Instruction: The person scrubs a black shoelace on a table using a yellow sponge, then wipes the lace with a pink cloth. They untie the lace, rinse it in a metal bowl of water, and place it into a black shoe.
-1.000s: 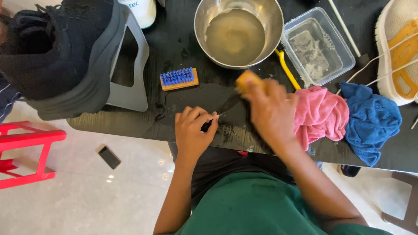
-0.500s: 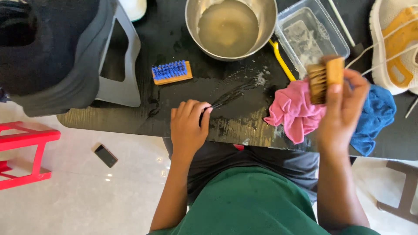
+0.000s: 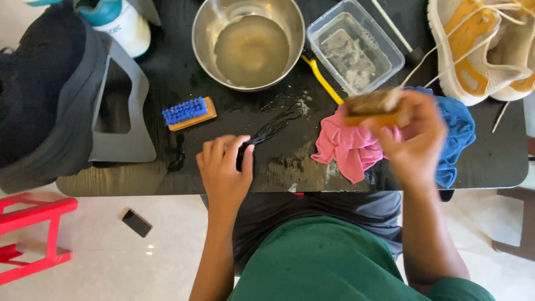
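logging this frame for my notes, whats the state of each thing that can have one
left hand: flat, pressing black laces to the wet table
right hand: raised, closed on wooden brush, blurred
steel bowl: holds murky water
clear tub: lidless, cloudy water inside
blue-bristled brush: lying unused
pink cloth: crumpled
blue cloth: crumpled
pale shoe: unlaced

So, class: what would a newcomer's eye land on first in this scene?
Probably the right hand lifting a blurred wooden brush above the pink cloth. Next, the left hand pressing black laces onto the wet black table, below the steel bowl of murky water.
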